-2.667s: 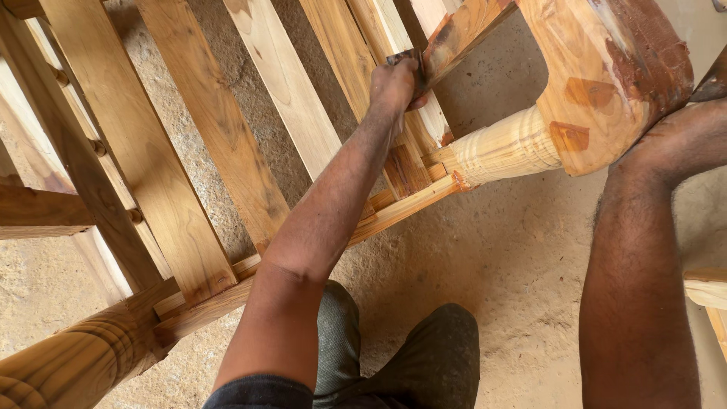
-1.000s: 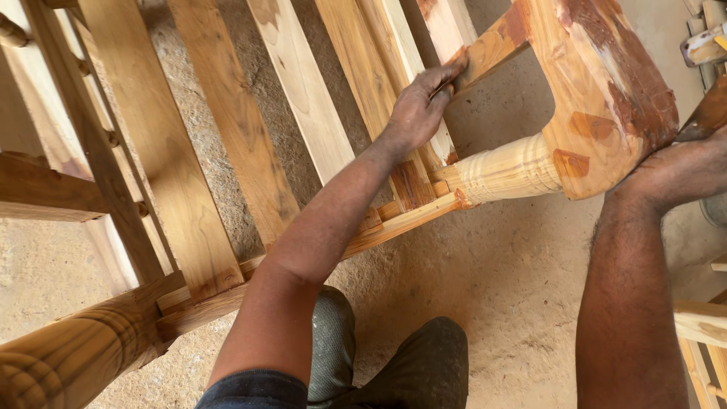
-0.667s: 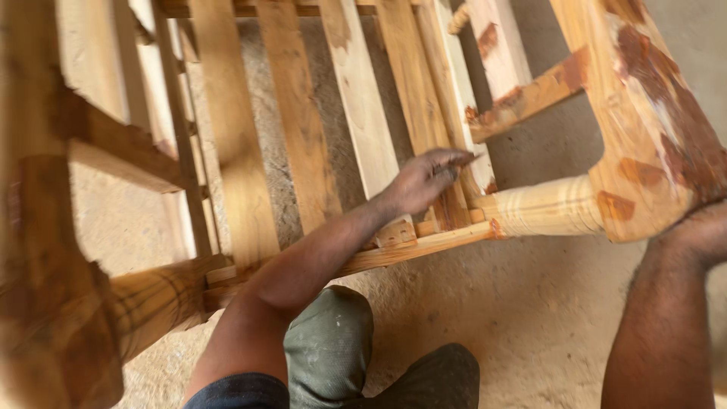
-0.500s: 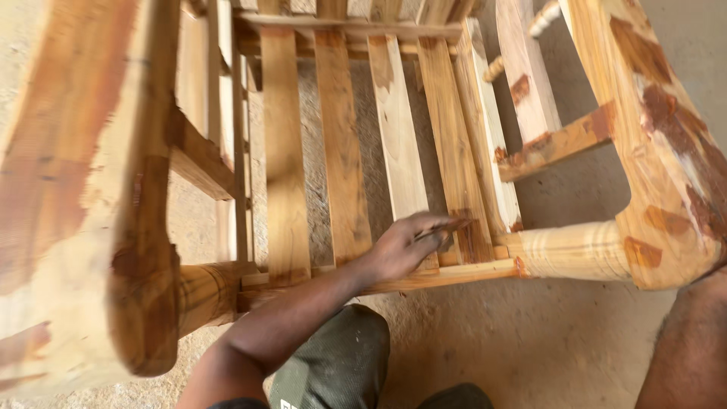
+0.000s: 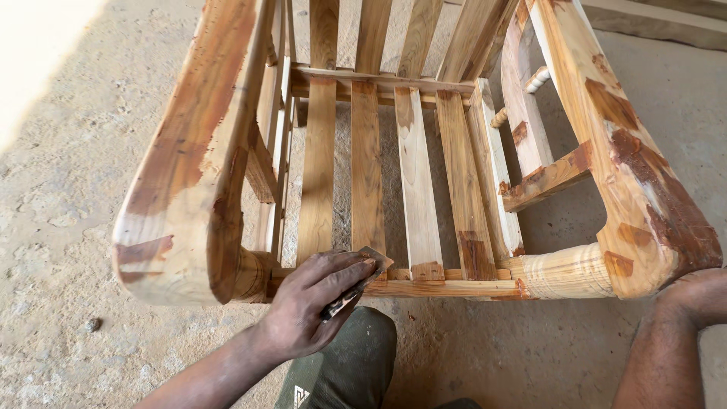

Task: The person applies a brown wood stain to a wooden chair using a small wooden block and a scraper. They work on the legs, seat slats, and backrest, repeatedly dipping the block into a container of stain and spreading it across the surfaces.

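Pressing sandpaper (image 5: pixel 362 279) against chair rail (image 5: pixel 447 288)

Rough, sandy concrete floor (image 5: pixel 68 174), pale grey. Directly on it: unfinished wooden chair frame (image 5: pixel 379 174), standing upright; one small dark pebble (image 5: pixel 93 325) to the left, well apart from the frame.
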`<state>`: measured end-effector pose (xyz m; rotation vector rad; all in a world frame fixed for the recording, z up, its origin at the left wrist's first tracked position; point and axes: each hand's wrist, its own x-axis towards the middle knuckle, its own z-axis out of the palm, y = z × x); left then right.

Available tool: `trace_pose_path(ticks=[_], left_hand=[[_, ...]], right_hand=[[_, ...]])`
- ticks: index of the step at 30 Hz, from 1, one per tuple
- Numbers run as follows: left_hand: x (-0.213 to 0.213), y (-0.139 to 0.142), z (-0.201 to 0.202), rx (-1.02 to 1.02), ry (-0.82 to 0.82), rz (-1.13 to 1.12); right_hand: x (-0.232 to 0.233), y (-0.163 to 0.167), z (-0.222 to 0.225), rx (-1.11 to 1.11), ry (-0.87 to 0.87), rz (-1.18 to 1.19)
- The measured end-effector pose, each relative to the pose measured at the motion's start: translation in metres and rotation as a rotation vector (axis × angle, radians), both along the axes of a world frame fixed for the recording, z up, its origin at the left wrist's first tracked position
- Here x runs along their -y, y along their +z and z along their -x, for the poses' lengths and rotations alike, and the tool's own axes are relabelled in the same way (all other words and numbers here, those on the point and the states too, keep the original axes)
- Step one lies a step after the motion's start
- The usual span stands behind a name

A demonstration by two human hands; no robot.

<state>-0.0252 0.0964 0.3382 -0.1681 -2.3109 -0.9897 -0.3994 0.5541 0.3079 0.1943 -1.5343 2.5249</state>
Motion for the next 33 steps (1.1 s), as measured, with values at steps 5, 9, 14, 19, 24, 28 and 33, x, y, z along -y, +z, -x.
trace_pose_path(ticks=[5,9,14,19,24,28,33], left_hand=[[0.021,0.044,-0.034,-0.336,0.163,0.22],[0.014,0.042,-0.043,-0.398,0.124,0.06],[-0.028,0.015,-0.022,-0.074,-0.138,-0.224],[-0.085,0.029,-0.007,0.192,-0.392,-0.715],[-0.129,0.085,-0.018,0.886,-0.235,-1.133],[-0.14,0.151,-0.022,1.175,0.066,-1.421],[-0.142,0.279,-0.03,1.231,0.058,-1.325]], right_hand=[[0.005,-0.001,-0.002,-0.013,0.005,-0.025],[0.006,-0.006,-0.001,-0.028,-0.003,-0.048],[0.004,-0.005,-0.001,-0.049,-0.052,-0.095],[-0.034,0.01,-0.041,-0.004,-0.364,-0.146],[-0.076,0.028,-0.135,0.132,-0.873,-0.417],[-0.065,0.067,-0.268,0.559,-0.882,-0.742],[-0.049,0.193,-0.298,1.032,-0.479,-0.986]])
